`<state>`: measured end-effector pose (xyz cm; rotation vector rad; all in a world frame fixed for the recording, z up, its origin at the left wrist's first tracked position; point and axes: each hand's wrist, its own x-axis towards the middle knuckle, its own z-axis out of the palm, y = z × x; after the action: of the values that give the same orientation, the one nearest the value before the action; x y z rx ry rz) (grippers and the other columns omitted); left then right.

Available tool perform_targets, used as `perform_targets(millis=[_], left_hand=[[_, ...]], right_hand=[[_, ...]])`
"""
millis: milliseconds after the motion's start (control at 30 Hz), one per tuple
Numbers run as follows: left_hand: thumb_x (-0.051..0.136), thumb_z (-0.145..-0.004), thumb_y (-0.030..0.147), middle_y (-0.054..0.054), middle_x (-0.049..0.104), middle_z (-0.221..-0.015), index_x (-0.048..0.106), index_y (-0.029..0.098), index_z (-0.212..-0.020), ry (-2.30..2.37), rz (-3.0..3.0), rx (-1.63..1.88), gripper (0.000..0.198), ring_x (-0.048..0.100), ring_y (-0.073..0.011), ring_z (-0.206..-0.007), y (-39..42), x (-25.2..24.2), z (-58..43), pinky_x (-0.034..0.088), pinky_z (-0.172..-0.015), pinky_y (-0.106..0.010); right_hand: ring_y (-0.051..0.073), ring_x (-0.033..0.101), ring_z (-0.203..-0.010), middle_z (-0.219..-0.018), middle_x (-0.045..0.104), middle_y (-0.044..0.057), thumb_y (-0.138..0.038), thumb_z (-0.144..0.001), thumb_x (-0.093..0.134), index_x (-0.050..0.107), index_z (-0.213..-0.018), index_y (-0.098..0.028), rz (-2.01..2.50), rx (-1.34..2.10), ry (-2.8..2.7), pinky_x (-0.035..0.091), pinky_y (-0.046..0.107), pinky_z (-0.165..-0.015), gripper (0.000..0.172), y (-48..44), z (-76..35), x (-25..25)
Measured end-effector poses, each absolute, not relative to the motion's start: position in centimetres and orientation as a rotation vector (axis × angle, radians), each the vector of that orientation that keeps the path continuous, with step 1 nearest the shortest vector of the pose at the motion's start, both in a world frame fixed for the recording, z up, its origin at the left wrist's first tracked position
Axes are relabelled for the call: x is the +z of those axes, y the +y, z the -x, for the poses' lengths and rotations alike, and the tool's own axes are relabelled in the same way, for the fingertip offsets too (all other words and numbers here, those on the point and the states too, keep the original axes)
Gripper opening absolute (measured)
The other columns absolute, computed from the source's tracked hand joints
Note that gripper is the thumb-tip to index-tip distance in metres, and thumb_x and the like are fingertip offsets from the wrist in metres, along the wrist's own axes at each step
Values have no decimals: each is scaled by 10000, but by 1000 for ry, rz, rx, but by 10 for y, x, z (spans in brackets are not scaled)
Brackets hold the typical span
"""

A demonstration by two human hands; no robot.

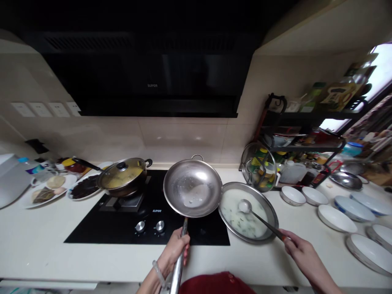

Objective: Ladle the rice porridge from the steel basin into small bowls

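My left hand [178,246] is closed around the long metal handle of a steel wok [192,179], which sits over the right side of the stove. A little cloudy liquid lies in the bottom of the wok. In my right hand [295,245] is the dark handle of a ladle [245,206], its bowl down at the surface of a whitish soup with green bits. That soup fills much of a wide metal basin [273,216] on the counter, right beside the wok.
A lidded pan [125,173] stands on the left of the black stove [107,228]. Plates of food [50,190] lie farther left. Several bowls [337,217] cover the right counter, below a spice rack [306,143]. A glass lid [259,165] leans behind the basin. The range hood [153,73] hangs above.
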<state>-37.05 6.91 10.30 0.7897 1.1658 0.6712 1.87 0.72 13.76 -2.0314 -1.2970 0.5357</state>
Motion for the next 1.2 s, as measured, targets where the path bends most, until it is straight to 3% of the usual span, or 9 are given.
perform_targets(millis=[167,300,433,600,800,967,1033,1200], left_hand=[[627,-671,297,97,425,-444,374,226,-738,1221,-880,692,271,357,-59,-312,67,106,368,265,-326,-153],[590,-633,284,92,419,-427,374,228,-710,1212,-884,703,237,340,-63,-307,65,111,367,273,-305,-162],[530,-602,245,84,405,-416,377,228,-678,1198,-904,738,172,326,-68,-307,63,110,368,266,-293,-174],[512,-598,205,71,447,-435,401,215,-684,1204,-976,768,142,352,-64,-306,58,108,377,250,-317,-170],[509,-609,197,78,447,-419,398,220,-704,1210,-1052,783,149,355,-72,-302,52,118,385,253,-321,-177],[517,-608,191,71,453,-416,409,218,-693,1186,-1103,770,140,365,-76,-301,53,130,387,260,-318,-179],[523,-609,193,69,451,-409,411,217,-686,1171,-1108,760,137,365,-77,-296,54,133,387,247,-315,-178],[512,-595,172,70,444,-396,402,219,-672,1122,-1125,752,143,358,-73,-285,54,141,385,232,-304,-174]], right_hand=[[277,708,-613,-759,758,105,-354,-829,358,702,-1048,-180,2148,64,-1678,520,342,-528,443,-5,-21,117],[256,719,-624,-921,765,104,-147,-798,380,657,-1143,-207,2094,-317,-1922,513,310,-465,447,-19,-19,104],[240,721,-654,-958,758,93,-82,-780,387,624,-1197,-224,2041,-510,-1948,521,292,-448,500,-21,-19,101],[256,725,-684,-972,754,105,-91,-794,380,634,-1194,-220,2041,-411,-1888,536,309,-456,491,-15,-21,113],[260,707,-951,-1063,741,97,-319,-882,417,646,-1182,-213,1864,90,-1568,579,325,-761,392,4,5,148],[250,684,-1019,-1126,715,117,-284,-883,412,664,-1172,-163,1624,265,-1651,553,346,-870,402,33,50,167],[250,688,-1009,-1116,718,128,-259,-893,394,660,-1181,-155,1557,248,-1723,547,361,-875,405,48,64,167],[234,715,-836,-951,755,107,-200,-914,341,622,-1230,-164,1596,91,-1902,539,330,-728,425,93,83,165]])
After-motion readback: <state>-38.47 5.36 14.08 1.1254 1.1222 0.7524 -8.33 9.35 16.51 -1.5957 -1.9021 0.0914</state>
